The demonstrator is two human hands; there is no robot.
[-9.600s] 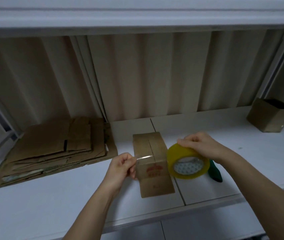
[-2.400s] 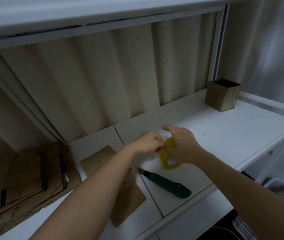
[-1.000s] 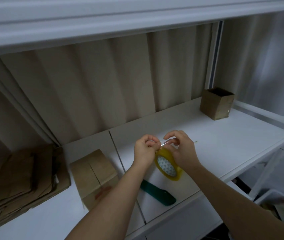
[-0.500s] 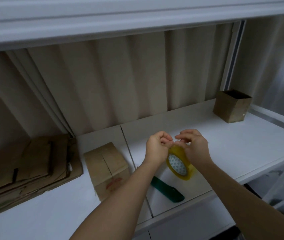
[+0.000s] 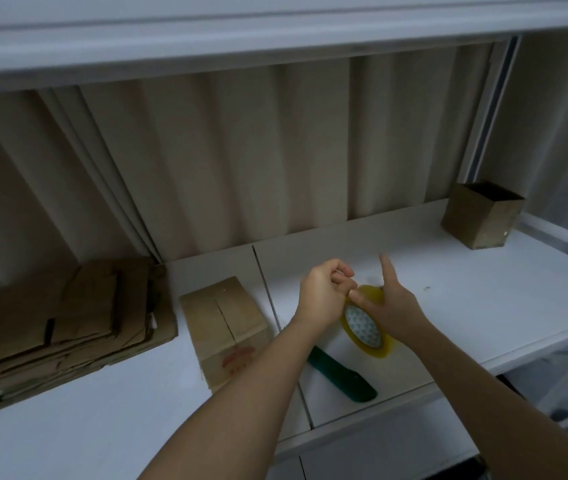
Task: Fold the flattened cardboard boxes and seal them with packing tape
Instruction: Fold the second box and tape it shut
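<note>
My right hand [image 5: 391,306] holds a yellow roll of packing tape [image 5: 365,329] on edge above the white shelf [image 5: 483,306]; its thumb lies across the roll's top and its index finger points up. My left hand [image 5: 324,296] is curled, its fingertips pinching at the roll's upper rim next to that thumb. Any loose tape end is too small to see. A folded cardboard box [image 5: 223,320] with closed top flaps stands left of my hands, untouched. A stack of flattened cardboard boxes [image 5: 57,320] lies at the far left.
A green utility knife [image 5: 343,375] lies on the shelf under my forearms near the front edge. An open-topped cardboard box [image 5: 483,216] stands at the back right. A pleated beige wall closes the back and another shelf hangs overhead.
The view has swung back to the left. Both hands stay together at the tape roll, and my right index finger has lifted off it and now points straight up.
</note>
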